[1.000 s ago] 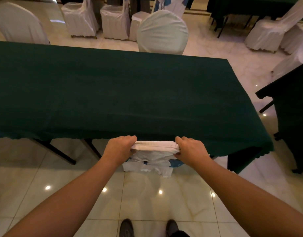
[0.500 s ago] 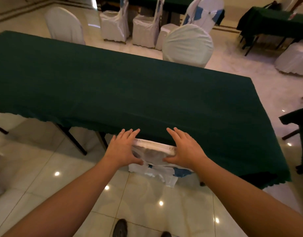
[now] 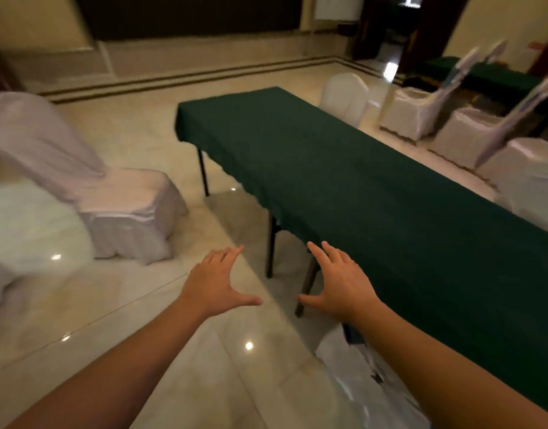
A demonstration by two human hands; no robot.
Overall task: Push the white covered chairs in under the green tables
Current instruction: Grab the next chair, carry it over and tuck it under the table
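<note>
Both empty: left hand (image 3: 217, 283) and right hand (image 3: 340, 281) at frame centre, fingers spread wide, touching nothing, beside green table (image 3: 374, 193).

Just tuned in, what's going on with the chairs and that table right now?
A person is tidying chairs around a green table. Both hands are open and hold nothing: the left hand and right hand hover above the floor at the table's near edge. A white cover shows at that edge, under the right forearm. A covered chair stands apart on the left, not yet pushed in. More chairs stand beyond the table.
</note>
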